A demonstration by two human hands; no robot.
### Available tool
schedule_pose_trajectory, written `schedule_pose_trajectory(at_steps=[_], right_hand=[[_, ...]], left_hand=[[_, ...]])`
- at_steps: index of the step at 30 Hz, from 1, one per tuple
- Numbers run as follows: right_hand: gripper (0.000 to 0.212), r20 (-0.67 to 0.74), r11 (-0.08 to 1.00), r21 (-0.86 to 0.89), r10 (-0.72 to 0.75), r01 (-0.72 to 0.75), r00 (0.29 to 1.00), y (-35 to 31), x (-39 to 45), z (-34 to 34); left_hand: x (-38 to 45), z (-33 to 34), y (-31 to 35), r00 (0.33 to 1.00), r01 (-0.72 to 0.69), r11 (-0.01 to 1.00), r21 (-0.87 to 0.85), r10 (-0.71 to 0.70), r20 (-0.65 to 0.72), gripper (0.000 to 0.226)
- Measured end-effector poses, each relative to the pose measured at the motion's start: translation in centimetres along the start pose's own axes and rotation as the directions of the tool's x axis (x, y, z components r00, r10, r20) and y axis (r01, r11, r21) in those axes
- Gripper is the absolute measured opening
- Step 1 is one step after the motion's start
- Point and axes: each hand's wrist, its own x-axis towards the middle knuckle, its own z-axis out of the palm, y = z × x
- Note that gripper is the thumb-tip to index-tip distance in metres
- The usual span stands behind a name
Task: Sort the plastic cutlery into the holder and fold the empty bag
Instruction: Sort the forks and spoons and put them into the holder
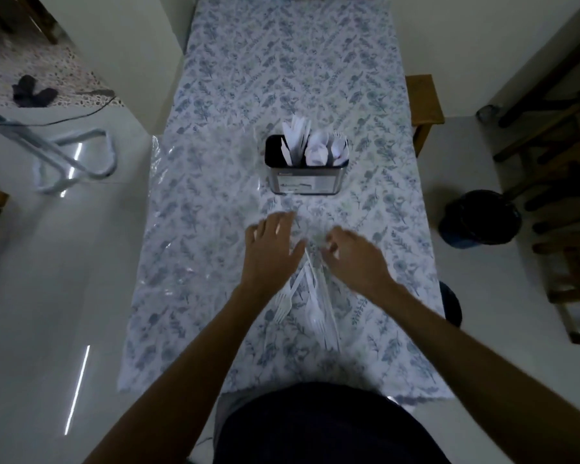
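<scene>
Between the wrists, loose white plastic forks (pixel 310 296) inside crinkled clear bag (pixel 318 262); black rectangular holder (pixel 304 175) at twelve o'clock. Left hand (pixel 273 249) flat, fingers spread; right hand (pixel 352 256) curled, grip unclear. Could snag tines, scattering forks across floral tablecloth (pixel 215 202).

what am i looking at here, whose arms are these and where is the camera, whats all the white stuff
There is one picture, taken by a wide-angle camera worn on a person's head, looking down at their own bare arms. No robot is involved. The table has a flowered cloth. On it stands a dark cutlery holder already holding white plastic knives, spoons and forks. Nearer the person lies a clear plastic bag with a few white forks still around it. The left hand is spread open over the bag's far end. The right hand has curled fingers there, seemingly pinching the bag, though blur makes that uncertain.
</scene>
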Motion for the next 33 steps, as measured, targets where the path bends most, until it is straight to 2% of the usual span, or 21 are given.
schedule_pose_trajectory(at_steps=[2, 3, 5, 8, 12, 13, 15, 17, 19, 21, 23, 25, 26, 28, 29, 31, 33], right_hand=[[0.030, 0.238, 0.982, 0.012, 0.178, -0.186, 0.955, 1.8, -4.2, 3.6], [0.031, 0.312, 0.965, 0.031, 0.238, -0.260, 0.920, 2.5, -6.0, 5.0], [0.028, 0.372, 0.933, 0.082, 0.297, -0.350, 0.880, 3.3, -8.5, 6.8], [0.016, 0.342, 0.923, 0.110, 0.312, -0.368, 0.886, 3.9, -10.0, 7.6], [0.008, 0.204, 0.899, 0.166, 0.371, -0.405, 0.906, 3.3, -10.7, 6.4], [0.007, 0.159, 0.902, 0.191, 0.361, -0.388, 0.919, 2.8, -11.1, 5.8], [0.008, 0.127, 0.909, 0.295, 0.268, -0.295, 0.955, 1.5, -11.6, 4.7], [0.010, 0.158, 0.867, 0.453, 0.151, -0.208, 0.976, -0.1, -12.0, 3.5], [0.015, 0.227, 0.781, 0.579, 0.120, -0.233, 0.967, -1.2, -11.6, 2.4], [0.019, 0.199, 0.767, 0.590, 0.166, -0.253, 0.966, -1.3, -10.1, 2.1], [0.017, 0.047, 0.886, 0.438, 0.145, -0.151, 0.988, -0.7, -7.9, 2.7], [0.017, -0.033, 0.967, 0.252, 0.029, -0.020, 0.999, -0.3, -5.0, 4.0], [0.018, -0.018, 0.987, 0.159, -0.037, 0.039, 0.999, -0.3, -3.4, 4.7], [0.023, 0.083, 0.987, -0.027, -0.155, 0.158, 0.984, -0.9, -0.6, 6.1], [0.025, 0.152, 0.965, -0.115, -0.217, 0.236, 0.964, -1.2, 0.7, 6.8], [0.028, 0.280, 0.887, -0.220, -0.341, 0.406, 0.897, -1.8, 2.3, 7.9], [0.036, 0.336, 0.817, -0.277, -0.412, 0.507, 0.847, -1.8, 2.9, 8.9]], left_hand=[[-4.3, 2.2, -0.4, 0.992, 0.062, 0.998, -0.031, -0.058, 0.109, 0.052], [-6.0, 3.1, -0.4, 0.988, 0.080, 0.996, -0.040, -0.074, 0.135, 0.049], [-8.7, 4.0, -0.3, 0.978, 0.124, 0.990, -0.065, -0.111, 0.178, 0.044], [-10.8, 4.3, 0.1, 0.964, 0.159, 0.983, -0.089, -0.135, 0.229, 0.042], [-10.9, 4.0, 0.8, 0.966, 0.116, 0.982, -0.148, -0.077, 0.249, 0.038], [-10.7, 4.0, 0.9, 0.970, 0.079, 0.985, -0.151, -0.041, 0.240, 0.042], [-10.1, 4.0, 1.3, 0.967, -0.086, 0.991, -0.104, 0.108, 0.232, 0.057], [-9.7, 4.3, 1.7, 0.940, -0.258, 0.965, -0.048, 0.262, 0.218, 0.046], [-9.6, 3.9, 1.6, 0.935, -0.300, 0.953, -0.031, 0.301, 0.188, 0.034], [-10.1, 2.9, 0.6, 0.975, -0.152, 0.987, -0.051, 0.158, 0.158, 0.023], [-11.2, 2.3, -1.5, 0.994, 0.036, 0.995, -0.089, -0.027, 0.103, 0.014], [-12.7, 1.3, -3.1, 0.969, 0.238, 0.951, -0.199, -0.218, 0.117, 0.016], [-13.3, 0.8, -3.4, 0.932, 0.360, 0.890, -0.282, -0.331, 0.144, 0.026], [-14.2, 0.0, -3.7, 0.819, 0.571, 0.695, -0.437, -0.519, 0.245, 0.036], [-14.5, -0.3, -3.8, 0.797, 0.595, 0.655, -0.466, -0.555, 0.238, 0.039], [-15.3, -0.3, -4.2, 0.790, 0.594, 0.646, -0.479, -0.580, 0.199, 0.041], [-15.6, -0.3, -4.3, 0.774, 0.604, 0.610, -0.513, -0.603, 0.195, 0.041]])
